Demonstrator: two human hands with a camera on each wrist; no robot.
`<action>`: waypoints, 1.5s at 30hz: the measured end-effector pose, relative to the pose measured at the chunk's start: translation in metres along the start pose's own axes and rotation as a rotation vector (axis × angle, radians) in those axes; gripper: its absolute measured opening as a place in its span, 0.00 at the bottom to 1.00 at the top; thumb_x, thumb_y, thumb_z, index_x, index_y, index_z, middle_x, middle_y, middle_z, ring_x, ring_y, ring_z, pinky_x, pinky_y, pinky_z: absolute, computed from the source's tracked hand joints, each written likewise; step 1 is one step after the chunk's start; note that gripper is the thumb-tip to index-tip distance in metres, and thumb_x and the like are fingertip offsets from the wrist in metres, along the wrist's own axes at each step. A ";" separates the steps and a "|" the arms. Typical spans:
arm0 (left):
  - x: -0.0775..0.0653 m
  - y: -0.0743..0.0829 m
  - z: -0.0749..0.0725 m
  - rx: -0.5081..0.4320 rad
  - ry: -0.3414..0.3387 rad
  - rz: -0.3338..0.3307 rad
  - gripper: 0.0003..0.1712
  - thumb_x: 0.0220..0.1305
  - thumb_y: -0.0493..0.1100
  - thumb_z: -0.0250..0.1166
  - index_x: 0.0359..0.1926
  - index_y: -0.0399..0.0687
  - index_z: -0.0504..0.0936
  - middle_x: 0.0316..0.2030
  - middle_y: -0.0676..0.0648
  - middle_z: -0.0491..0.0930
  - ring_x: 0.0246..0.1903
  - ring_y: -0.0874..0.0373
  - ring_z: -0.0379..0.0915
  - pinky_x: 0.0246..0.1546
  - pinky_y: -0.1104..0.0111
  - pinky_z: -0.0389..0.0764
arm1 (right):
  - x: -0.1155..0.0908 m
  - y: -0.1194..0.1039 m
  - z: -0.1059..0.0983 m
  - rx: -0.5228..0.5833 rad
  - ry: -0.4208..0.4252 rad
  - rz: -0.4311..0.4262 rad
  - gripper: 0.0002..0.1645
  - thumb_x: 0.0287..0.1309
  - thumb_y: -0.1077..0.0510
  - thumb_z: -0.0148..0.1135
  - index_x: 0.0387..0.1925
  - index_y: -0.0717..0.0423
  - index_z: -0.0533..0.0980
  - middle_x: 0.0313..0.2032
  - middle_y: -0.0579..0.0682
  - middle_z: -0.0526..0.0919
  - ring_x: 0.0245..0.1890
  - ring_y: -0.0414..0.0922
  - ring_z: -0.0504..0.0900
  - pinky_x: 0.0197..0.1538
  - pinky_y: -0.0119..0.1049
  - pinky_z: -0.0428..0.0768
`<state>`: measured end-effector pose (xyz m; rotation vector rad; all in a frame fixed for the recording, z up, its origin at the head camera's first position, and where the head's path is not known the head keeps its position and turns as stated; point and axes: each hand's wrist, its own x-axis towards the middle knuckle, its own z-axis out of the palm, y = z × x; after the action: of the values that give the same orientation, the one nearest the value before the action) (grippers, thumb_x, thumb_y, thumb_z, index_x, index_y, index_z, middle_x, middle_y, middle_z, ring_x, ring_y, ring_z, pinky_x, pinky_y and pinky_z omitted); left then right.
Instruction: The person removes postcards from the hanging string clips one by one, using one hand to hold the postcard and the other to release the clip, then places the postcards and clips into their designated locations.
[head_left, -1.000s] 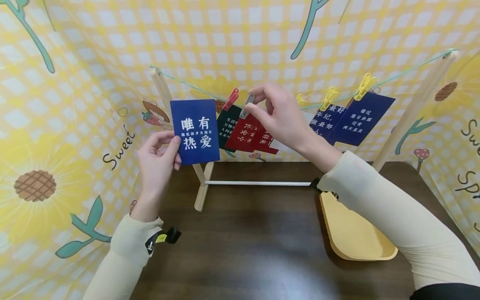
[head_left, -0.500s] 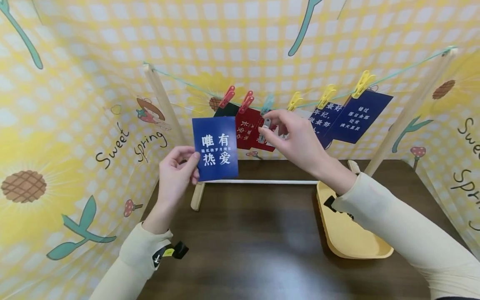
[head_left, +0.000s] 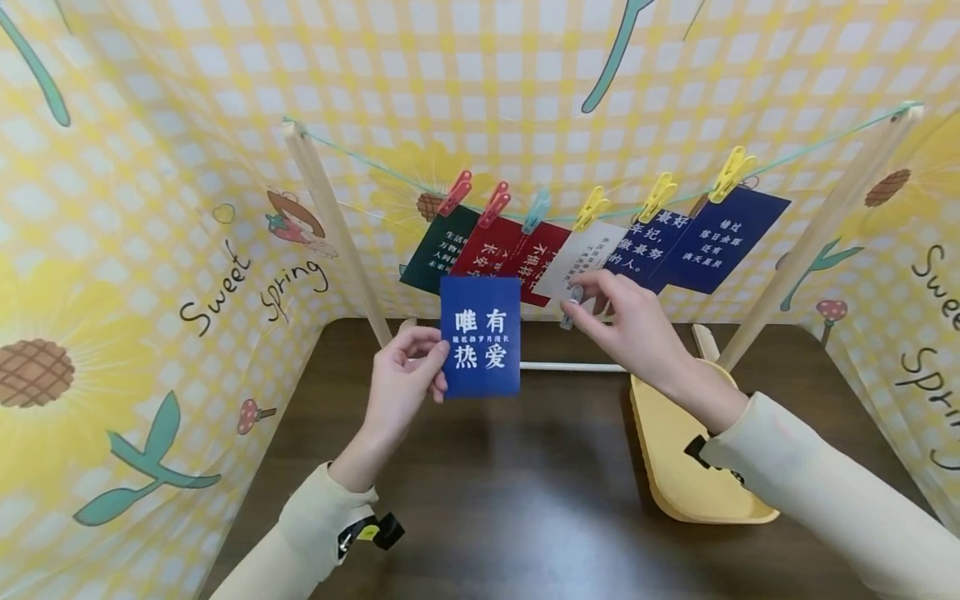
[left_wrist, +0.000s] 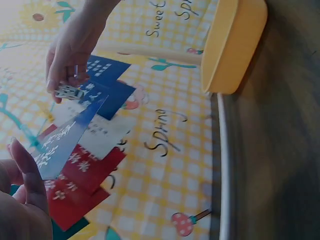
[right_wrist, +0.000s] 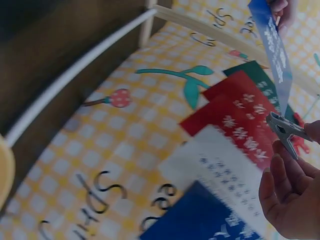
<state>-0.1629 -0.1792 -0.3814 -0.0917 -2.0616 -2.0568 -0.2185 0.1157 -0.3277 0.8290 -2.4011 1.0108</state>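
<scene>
In the head view my left hand [head_left: 405, 367] pinches a blue card [head_left: 482, 336] with white characters by its left edge. The card faces me, in front of the hanging row. My right hand [head_left: 633, 329] holds a grey clothespin [head_left: 572, 308] between thumb and fingers, right of the card and apart from it. The right wrist view shows this clothespin [right_wrist: 285, 129] side on. Behind the hands, a green card [head_left: 435, 250], two red cards, a white card [head_left: 577, 254] and two blue cards [head_left: 731, 237] hang from a thin cord under red, teal and yellow clothespins [head_left: 592, 208].
The cord [head_left: 360, 158] runs between two wooden posts [head_left: 333, 225], joined low down by a white rod [head_left: 570, 367]. A yellow tray [head_left: 652, 467] sits on the dark table [head_left: 480, 500] under my right forearm. Checked, flower-printed cloth [head_left: 487, 83] surrounds the table.
My left hand has carried the blue card right and down. My right hand, still holding the grey clothespin, has moved right and down from the row, uncovering the teal clothespin and white card.
</scene>
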 end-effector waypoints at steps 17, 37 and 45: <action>-0.022 -0.035 0.017 -0.069 -0.092 -0.090 0.09 0.72 0.29 0.63 0.51 0.29 0.77 0.34 0.41 0.80 0.16 0.60 0.74 0.16 0.73 0.79 | -0.076 0.042 0.013 -0.090 -0.052 0.130 0.14 0.65 0.58 0.72 0.50 0.57 0.81 0.36 0.49 0.87 0.36 0.48 0.84 0.39 0.44 0.84; -0.046 -0.072 0.036 -0.082 -0.165 -0.189 0.10 0.72 0.30 0.63 0.51 0.29 0.77 0.33 0.42 0.80 0.15 0.60 0.75 0.16 0.72 0.79 | -0.142 0.082 0.012 -0.192 -0.093 0.198 0.13 0.63 0.59 0.72 0.46 0.61 0.82 0.34 0.46 0.87 0.35 0.46 0.84 0.35 0.39 0.81; -0.057 -0.083 0.042 -0.073 -0.183 -0.250 0.10 0.72 0.31 0.64 0.50 0.30 0.77 0.34 0.39 0.80 0.16 0.59 0.75 0.17 0.72 0.80 | -0.163 0.089 0.012 -0.200 -0.093 0.237 0.13 0.61 0.60 0.73 0.45 0.61 0.82 0.32 0.45 0.86 0.33 0.45 0.83 0.34 0.38 0.80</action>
<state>-0.1296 -0.1317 -0.4738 -0.0367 -2.2029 -2.3518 -0.1580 0.2163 -0.4723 0.5412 -2.6745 0.8111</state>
